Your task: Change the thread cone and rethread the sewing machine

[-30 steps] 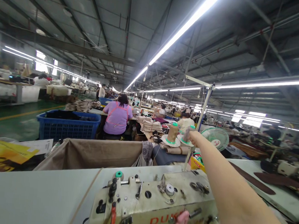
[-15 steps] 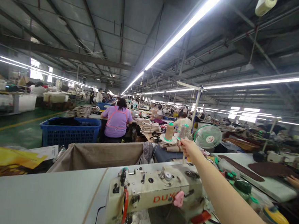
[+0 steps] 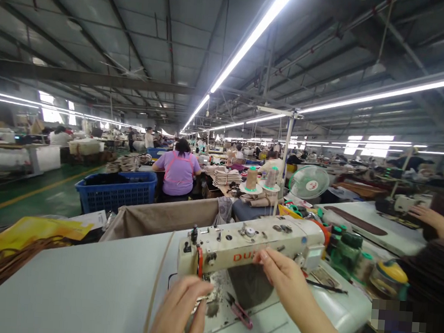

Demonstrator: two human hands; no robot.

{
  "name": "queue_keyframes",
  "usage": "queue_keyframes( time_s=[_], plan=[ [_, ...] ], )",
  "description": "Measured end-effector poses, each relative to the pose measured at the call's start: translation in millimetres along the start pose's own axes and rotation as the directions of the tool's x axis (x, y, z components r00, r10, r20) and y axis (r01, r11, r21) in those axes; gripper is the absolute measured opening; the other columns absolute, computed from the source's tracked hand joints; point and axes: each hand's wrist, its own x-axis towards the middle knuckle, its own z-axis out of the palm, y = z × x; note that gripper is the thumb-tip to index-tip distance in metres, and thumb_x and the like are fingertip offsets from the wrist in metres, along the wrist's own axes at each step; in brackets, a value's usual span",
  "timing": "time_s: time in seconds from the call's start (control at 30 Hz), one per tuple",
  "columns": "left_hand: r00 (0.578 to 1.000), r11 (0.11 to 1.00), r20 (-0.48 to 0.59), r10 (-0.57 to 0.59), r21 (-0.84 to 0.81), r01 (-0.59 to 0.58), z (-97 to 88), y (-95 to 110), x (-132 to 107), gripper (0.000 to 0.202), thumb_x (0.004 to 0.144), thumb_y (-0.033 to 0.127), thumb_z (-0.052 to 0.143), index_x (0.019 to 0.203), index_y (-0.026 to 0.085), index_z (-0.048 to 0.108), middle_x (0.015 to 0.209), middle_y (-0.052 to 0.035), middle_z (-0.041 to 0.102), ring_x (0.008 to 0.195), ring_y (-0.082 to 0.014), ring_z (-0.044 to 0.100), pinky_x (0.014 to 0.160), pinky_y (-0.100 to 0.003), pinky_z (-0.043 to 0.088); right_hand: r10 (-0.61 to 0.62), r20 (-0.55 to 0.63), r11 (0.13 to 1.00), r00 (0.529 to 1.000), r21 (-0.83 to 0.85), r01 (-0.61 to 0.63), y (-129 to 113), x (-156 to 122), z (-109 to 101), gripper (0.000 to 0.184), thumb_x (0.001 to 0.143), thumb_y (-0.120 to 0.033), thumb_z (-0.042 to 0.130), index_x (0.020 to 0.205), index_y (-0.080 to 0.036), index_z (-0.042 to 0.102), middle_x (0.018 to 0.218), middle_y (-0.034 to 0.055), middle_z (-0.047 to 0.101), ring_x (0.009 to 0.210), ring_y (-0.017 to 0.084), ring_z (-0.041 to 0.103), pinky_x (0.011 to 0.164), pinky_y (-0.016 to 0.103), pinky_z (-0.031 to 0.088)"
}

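Observation:
A white sewing machine point(image 3: 289, 232) with red lettering stands on the table in front of me. My right hand point(image 3: 281, 274) is in front of the machine's arm, covering part of the lettering. Its thumb and forefinger are pinched together; whatever is between them is too small to make out. Beside the needle end is my left hand point(image 3: 181, 308), fingers curved and the thumb a little apart, with nothing visible in it. Pink-handled thread snips point(image 3: 241, 312) lie on the machine bed between my hands.
Brown and grey thread cones point(image 3: 251, 179) stand behind the machine, near a green fan point(image 3: 309, 183). Jars and a yellow-lidded container point(image 3: 389, 277) sit to the right. A co-worker's hand point(image 3: 433, 219) is at the neighbouring machine. A cloth-lined bin point(image 3: 165, 222) borders the table's far side.
My right hand has come back from the thread cones to the front of the machine arm. My left hand has entered beside the needle end. The view has shifted slightly.

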Motion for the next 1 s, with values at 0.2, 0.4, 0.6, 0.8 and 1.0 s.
queue_keyframes(
  time_s=[0.2,0.4,0.6,0.8,1.0],
  plan=[
    [0.971,0.905,0.229,-0.063,-0.398,0.153,48.7,52.5,74.7,0.041,0.102,0.043,0.057,0.135,0.021,0.066,0.127,-0.0133,0.061,0.107,-0.0230,0.064,0.091,-0.033,0.056,-0.042,0.007,0.998,0.999,-0.052,0.042,-7.2,-34.2,18.5,0.048,0.100,-0.062,0.050,0.081,-0.023,0.071,0.077,0.0042,0.069,0.075,0.023,0.060,0.071,0.032,0.044],
    [0.901,0.773,0.413,-0.130,-0.527,0.354,88.9,58.5,108.3,0.039,0.084,0.050,0.075,0.100,0.015,0.078,0.098,-0.0100,0.069,0.080,-0.0198,0.060,0.072,-0.031,0.049,-0.027,0.034,0.982,0.999,-0.187,0.033,-13.2,-40.9,9.3,0.043,0.105,-0.046,0.041,0.099,-0.022,0.076,0.096,0.0094,0.077,0.086,0.026,0.068,0.079,0.035,0.049],
    [0.819,0.520,0.538,-0.201,-0.650,0.555,76.7,57.8,96.0,0.044,0.068,0.054,0.094,0.085,0.016,0.082,0.087,-0.0090,0.074,0.082,-0.0181,0.061,0.079,-0.027,0.048,0.059,0.074,0.995,0.996,-0.082,-0.053,-1.6,-50.5,-5.0,0.035,0.096,-0.031,0.049,0.122,-0.020,0.070,0.088,0.0058,0.074,0.081,0.021,0.069,0.078,0.034,0.052],
    [0.692,0.451,0.652,-0.310,-0.541,0.710,62.2,41.4,63.5,0.050,0.064,0.055,0.099,0.090,0.015,0.084,0.075,-0.0072,0.069,0.069,-0.0131,0.056,0.066,-0.023,0.043,0.189,0.243,0.897,0.951,0.352,-0.268,23.3,-61.9,-1.0,0.040,0.089,-0.038,0.060,0.123,-0.018,0.061,0.070,-0.0030,0.067,0.056,0.013,0.062,0.057,0.027,0.048],
    [0.587,0.377,0.689,-0.425,-0.455,0.807,62.4,30.6,44.8,0.061,0.052,0.059,0.103,0.088,0.014,0.083,0.074,-0.0078,0.068,0.068,-0.0119,0.055,0.065,-0.022,0.045,0.259,0.316,0.765,0.913,0.510,-0.393,27.9,-64.6,2.4,0.047,0.076,-0.056,0.080,0.095,-0.021,0.056,0.073,0.0000,0.074,0.061,0.015,0.071,0.057,0.025,0.050]
  ],
)
